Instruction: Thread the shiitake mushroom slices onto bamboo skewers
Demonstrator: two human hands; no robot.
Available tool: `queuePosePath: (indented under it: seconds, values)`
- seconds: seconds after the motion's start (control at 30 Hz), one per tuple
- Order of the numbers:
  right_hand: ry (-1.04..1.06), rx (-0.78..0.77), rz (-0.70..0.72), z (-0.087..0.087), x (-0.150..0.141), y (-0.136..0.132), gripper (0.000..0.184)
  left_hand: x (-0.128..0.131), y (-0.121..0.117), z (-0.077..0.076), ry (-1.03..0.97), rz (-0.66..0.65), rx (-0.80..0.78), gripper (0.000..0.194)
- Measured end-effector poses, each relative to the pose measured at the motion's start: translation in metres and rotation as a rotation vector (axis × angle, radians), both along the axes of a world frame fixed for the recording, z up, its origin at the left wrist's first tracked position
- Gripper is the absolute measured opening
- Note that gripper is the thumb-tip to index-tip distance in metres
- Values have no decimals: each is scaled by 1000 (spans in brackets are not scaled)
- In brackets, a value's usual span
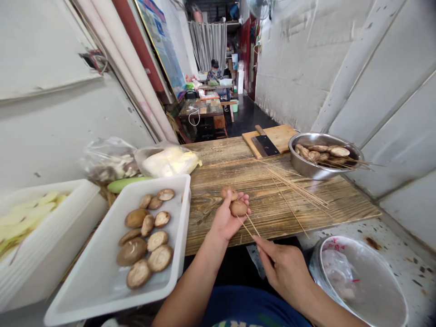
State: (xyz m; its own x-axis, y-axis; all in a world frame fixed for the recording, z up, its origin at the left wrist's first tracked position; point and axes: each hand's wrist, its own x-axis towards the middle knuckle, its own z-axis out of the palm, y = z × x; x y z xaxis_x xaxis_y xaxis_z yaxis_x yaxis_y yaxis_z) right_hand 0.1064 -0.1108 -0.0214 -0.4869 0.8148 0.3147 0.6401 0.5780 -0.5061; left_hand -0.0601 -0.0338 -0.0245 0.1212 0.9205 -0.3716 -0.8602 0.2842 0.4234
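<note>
My left hand (pixel 229 217) is curled around two brown mushroom caps over the front of the wooden table. The nearer mushroom (pixel 239 208) sits on the ends of two thin bamboo skewers (pixel 252 225); the other mushroom (pixel 228 193) lies just beyond it, under my thumb. Lower down, my right hand (pixel 284 263) pinches the skewers between thumb and fingers. Several loose mushrooms (pixel 132 251) lie in a white plastic tray (pixel 97 290) on the left, some with cut stems facing up. A bundle of bare skewers (pixel 298 187) rests on the table to the right.
A steel bowl (pixel 308 169) holds skewered mushrooms at the right back. Beside it, a cleaver (pixel 265 145) lies on a cutting board (pixel 285 135). Bagged food (pixel 168 161) and a tub of pale slices (pixel 76 236) stand left. A bucket (pixel 371 281) is lower right. Someone sits far back.
</note>
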Motion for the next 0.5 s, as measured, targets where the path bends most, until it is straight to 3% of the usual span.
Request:
queuePosePath:
  seconds: [0.5]
  values:
    - [31, -27, -1, -6, 7, -7, 38, 7, -1, 5, 3, 74, 39, 33]
